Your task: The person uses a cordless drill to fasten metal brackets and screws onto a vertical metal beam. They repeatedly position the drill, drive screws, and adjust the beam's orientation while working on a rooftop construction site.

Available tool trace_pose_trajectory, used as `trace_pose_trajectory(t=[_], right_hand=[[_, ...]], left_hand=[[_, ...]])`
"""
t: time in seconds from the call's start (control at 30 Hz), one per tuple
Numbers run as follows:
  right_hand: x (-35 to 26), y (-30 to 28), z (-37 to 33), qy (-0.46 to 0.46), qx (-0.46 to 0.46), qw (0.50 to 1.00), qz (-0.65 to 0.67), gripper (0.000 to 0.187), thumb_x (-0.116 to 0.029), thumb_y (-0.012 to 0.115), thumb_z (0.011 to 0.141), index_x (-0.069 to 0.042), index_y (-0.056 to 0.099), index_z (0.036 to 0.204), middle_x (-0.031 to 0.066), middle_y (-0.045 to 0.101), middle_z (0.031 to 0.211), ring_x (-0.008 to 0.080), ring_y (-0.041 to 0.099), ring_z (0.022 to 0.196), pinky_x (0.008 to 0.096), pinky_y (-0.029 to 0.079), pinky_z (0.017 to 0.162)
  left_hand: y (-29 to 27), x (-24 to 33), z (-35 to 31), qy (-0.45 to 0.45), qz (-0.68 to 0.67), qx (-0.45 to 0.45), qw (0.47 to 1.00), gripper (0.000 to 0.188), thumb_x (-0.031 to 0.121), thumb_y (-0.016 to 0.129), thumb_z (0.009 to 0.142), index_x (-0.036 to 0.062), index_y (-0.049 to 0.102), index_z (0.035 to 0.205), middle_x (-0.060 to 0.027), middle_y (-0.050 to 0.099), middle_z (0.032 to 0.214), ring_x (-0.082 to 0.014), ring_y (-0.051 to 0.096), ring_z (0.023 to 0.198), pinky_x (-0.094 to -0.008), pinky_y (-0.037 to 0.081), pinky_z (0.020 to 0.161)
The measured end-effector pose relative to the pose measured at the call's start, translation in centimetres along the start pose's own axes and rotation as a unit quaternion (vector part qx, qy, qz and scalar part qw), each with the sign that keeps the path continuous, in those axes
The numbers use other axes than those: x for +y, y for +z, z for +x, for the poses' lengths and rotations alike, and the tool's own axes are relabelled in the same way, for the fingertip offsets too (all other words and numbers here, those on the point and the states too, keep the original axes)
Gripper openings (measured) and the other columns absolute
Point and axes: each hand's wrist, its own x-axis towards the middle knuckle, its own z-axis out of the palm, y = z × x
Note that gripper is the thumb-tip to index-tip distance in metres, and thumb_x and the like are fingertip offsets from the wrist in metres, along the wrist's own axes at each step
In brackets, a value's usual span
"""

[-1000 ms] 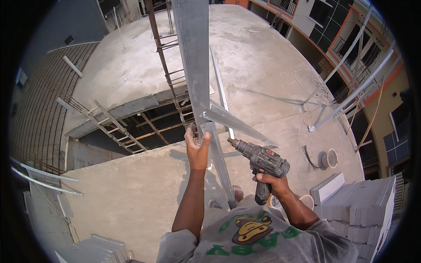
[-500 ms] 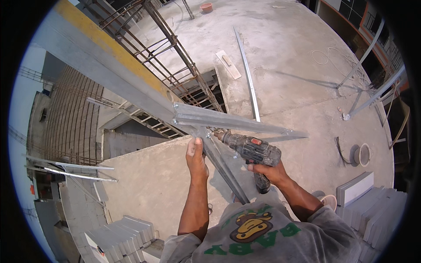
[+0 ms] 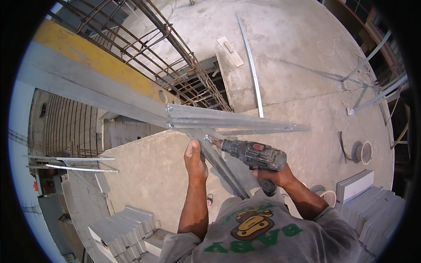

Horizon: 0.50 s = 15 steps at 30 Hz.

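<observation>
Dusty black, the drill (image 3: pixel 258 153) is gripped by the curled right hand (image 3: pixel 278 176), its tip pointed toward the left hand (image 3: pixel 196 164), which is half curled beside a straight grey metal bar (image 3: pixel 227 173); whether that is gripped is hidden. Beyond the left hand, a flat-sided, yellow-and-grey beam (image 3: pixel 103 90) is cut off.

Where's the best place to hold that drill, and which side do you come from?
Probably hold the drill by its handle, coming from behind, the picture's right. The handle juts down from the thick body, and the tip points left toward the metal frame, away from the right hand gripping it.
</observation>
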Motion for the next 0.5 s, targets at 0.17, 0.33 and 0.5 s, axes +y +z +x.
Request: trace_pose_trajectory(t=[0.17,0.33,0.5], right_hand=[[-1.0,2.1,-0.6,-0.002,0.036,0.999,-0.037,0.041,-0.006,0.079,0.071,-0.003,0.065,0.109,0.0028,0.068,0.093,0.0131,0.062,0.086,0.03,0.051,0.08],[-2.5,3.6,-1.3,-0.018,0.039,0.997,-0.062,0.036,-0.005,0.078,0.072,-0.004,0.067,0.106,0.0019,0.068,0.092,0.0124,0.062,0.085,0.0297,0.051,0.078],[-3.2,4.5,-1.7,-0.02,0.029,0.996,-0.076,0.031,-0.006,0.077,0.076,-0.003,0.066,0.104,0.0028,0.068,0.09,0.0112,0.062,0.084,0.0293,0.051,0.078]], left_hand=[[-0.2,0.7,-0.9,-0.012,-0.028,-0.006,1.0,0.061,0.045,0.064,0.094,-0.0026,0.052,0.131,-0.0088,0.063,0.117,-0.0182,0.059,0.107,-0.0325,0.045,0.094],[-0.4,1.7,-1.3,-0.037,-0.067,-0.047,0.996,0.068,0.043,0.068,0.093,-0.0045,0.048,0.136,-0.0094,0.061,0.122,-0.0187,0.058,0.111,-0.0319,0.044,0.098],[-0.3,2.0,-2.0,-0.008,-0.071,-0.023,0.997,0.067,0.041,0.069,0.093,-0.0051,0.047,0.137,-0.0103,0.063,0.119,-0.0195,0.059,0.11,-0.0325,0.045,0.098]])
